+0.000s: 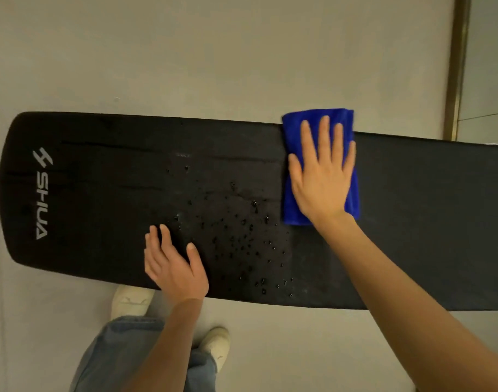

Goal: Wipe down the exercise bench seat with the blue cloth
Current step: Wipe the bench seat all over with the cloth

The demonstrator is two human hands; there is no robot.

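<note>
A long black bench seat [100, 193] lies across the grey floor [213, 52]. A folded blue cloth [352, 193] sits on its far side. The right hand [321, 176] lies flat on the cloth, fingers straight. The left hand [174, 264] rests open on the near edge, well apart. Small water drops [236, 239] dot the seat between them.

It looks like a gym or fitness room. A long black padded exercise bench [100, 207], printed with a grey SHUA brand logo [41, 193], stands on a plain grey floor [213, 52]. A brass-coloured metal strip [458, 66] edges the floor at the right.
</note>
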